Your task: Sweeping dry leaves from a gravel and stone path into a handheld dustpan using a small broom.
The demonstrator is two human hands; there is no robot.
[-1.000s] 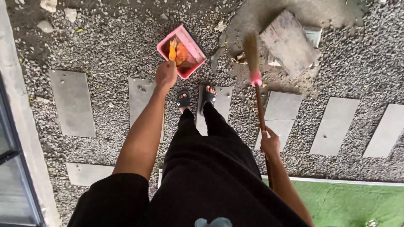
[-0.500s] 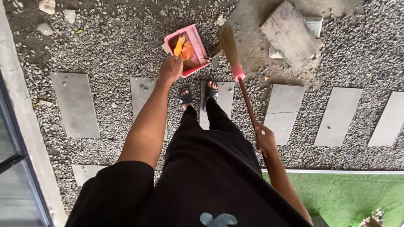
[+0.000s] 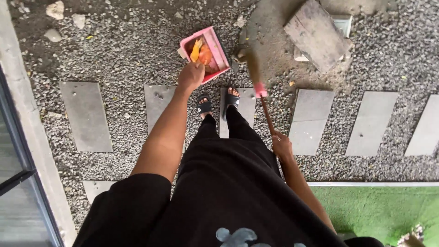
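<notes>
The person stands on a gravel path set with flat grey stepping slabs (image 3: 155, 103), looking straight down past black clothing to two feet in black sandals (image 3: 218, 103).

The left hand (image 3: 191, 75) reaches forward and down, its fingers closed around the near edge of a pink dustpan (image 3: 220, 50), which tilts just above the gravel beyond the feet. Inside the dustpan lie orange and yellow scraps (image 3: 201, 51), heaped toward its left side.

The right hand (image 3: 282, 145) sits lower and nearer, to the right of the legs, fingers wrapped around the thin dark handle of a broom (image 3: 264, 107). The handle runs up and left from that hand to a pink collar, and the brownish bristles (image 3: 249, 61), blurred, lie just right of the dustpan, close to its right rim; whether they touch it I cannot tell.

Far right, a weathered wooden board (image 3: 315, 34) rests at an angle on a patch of bare dirt, with a pale block (image 3: 343, 23) partly under it. A strip of green artificial turf (image 3: 379, 210) fills the near right corner behind a thin metal edging. Along the left runs a pale concrete kerb (image 3: 27, 119) beside a dark-framed glass panel (image 3: 18, 201). A few pale stones (image 3: 57, 9) lie at the far left.
</notes>
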